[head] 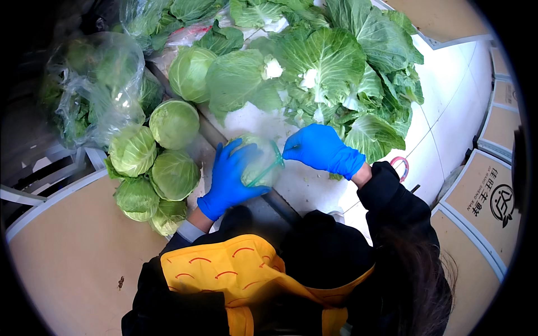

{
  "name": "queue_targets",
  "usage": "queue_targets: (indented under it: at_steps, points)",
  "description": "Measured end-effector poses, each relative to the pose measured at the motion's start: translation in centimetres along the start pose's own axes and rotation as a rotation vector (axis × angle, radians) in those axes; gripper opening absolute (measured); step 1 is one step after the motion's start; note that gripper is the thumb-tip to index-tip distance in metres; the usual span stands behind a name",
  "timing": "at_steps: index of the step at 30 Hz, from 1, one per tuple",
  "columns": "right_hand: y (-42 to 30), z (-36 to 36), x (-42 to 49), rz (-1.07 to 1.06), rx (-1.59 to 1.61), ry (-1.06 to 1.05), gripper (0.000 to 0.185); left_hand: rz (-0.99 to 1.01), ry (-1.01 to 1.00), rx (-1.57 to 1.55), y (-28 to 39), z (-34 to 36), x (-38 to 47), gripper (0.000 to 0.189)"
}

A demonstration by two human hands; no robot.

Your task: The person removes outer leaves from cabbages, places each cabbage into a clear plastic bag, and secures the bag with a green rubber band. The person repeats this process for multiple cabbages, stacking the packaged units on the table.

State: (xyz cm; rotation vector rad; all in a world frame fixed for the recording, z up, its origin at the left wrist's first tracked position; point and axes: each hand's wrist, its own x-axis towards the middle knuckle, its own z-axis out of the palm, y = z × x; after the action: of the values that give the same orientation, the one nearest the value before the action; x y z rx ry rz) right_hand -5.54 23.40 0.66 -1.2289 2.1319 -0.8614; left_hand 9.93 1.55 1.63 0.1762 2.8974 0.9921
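Observation:
A pale green cabbage head (257, 161) lies before me with a green band (265, 170) across it; haze blurs its outline. My left hand (231, 176), in a blue glove, rests against its left side with the fingers spread. My right hand (319, 149), also gloved in blue, is closed at the cabbage's right, its fingertips at the end of the green band. Whether the fingers pinch a loose end is too blurred to be certain, though they seem to touch it.
Several cabbage heads (174, 126) are grouped at the left, beside a clear plastic bag (101, 88) holding more greens. Loose outer cabbage leaves (332, 63) are heaped across the back on white floor tiles (441, 96). A pink tape roll (404, 168) lies at the right, near printed cartons (479, 197).

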Motion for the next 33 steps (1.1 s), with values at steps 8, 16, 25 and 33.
queue_targets:
  at_steps: [8, 16, 25, 33]
  points:
    - [-1.2, 4.1, -1.4, 0.128, 0.079, 0.312, 0.018, 0.022, -0.118, 0.053, 0.4, -1.2, 0.3, 0.071]
    - [-4.5, 4.1, -1.7, 0.213, 0.108, 0.316, 0.018, 0.164, -0.152, 0.235, -1.1, -1.0, 2.0, 0.05]
    - [-4.6, 4.8, -4.3, 0.095, 0.099, 0.367, 0.019, 0.131, -0.329, 0.098, -1.7, 0.5, 6.1, 0.05]
    - [-4.8, 4.8, -4.6, 0.029, 0.039, 0.403, 0.018, 0.18, -0.386, 0.233, -3.7, 0.8, 6.4, 0.047]
